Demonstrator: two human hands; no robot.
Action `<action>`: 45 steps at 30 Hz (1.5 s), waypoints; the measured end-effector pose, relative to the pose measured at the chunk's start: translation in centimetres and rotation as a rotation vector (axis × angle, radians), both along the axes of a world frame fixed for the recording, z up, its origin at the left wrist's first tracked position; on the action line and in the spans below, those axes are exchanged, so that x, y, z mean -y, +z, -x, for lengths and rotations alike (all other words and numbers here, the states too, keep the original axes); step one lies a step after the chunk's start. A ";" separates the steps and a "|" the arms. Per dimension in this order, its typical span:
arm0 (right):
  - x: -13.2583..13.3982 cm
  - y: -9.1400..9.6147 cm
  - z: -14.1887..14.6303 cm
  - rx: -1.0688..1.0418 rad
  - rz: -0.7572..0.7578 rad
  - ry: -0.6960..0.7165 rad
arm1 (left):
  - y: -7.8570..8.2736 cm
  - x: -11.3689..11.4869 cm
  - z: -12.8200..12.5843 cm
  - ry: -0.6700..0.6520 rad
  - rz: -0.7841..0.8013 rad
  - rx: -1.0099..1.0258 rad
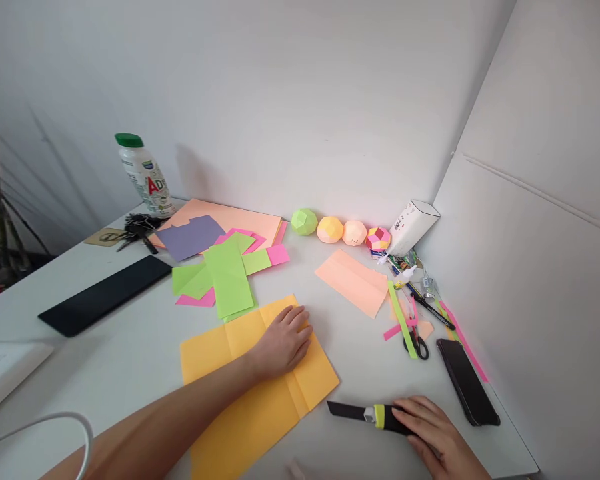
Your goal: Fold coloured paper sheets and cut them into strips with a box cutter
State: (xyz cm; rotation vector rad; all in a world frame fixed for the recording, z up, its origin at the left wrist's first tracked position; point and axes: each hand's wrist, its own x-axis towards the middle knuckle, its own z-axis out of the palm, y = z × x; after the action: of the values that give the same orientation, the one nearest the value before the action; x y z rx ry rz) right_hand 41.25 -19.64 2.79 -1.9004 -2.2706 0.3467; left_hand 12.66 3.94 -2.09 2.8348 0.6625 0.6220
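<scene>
One left hand [281,341] rests palm-down on creased orange paper [260,427] on the table [120,360], fingers slightly bent, forearm [195,413] extended diagonally from the lower left. The right hand [433,432], fingers curled, grips a knife [379,416] (blade [346,409] exposed, pointing left) beside the paper.

Left hand [281,343] and forearm [180,415] are bare — right hand [439,435] likewise.

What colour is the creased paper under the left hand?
The creased paper is yellow-orange, best seen in head view.
</scene>
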 end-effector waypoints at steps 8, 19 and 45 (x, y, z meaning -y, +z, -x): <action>-0.6 -1.5 0.0 0.018 -0.025 -0.033 | -0.1 0.0 0.0 0.017 -0.025 -0.036; -0.9 -0.7 1.4 0.105 -0.138 0.036 | -0.8 2.4 -0.5 0.067 0.014 -0.280; -0.3 1.6 5.4 0.051 -0.037 0.085 | 0.1 2.4 -0.4 0.030 0.135 -0.340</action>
State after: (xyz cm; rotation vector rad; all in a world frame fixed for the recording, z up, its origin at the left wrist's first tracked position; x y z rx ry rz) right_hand 35.82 -19.37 4.41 -1.8191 -2.3785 0.2679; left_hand 13.07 1.59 -1.99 2.8300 0.7671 0.0911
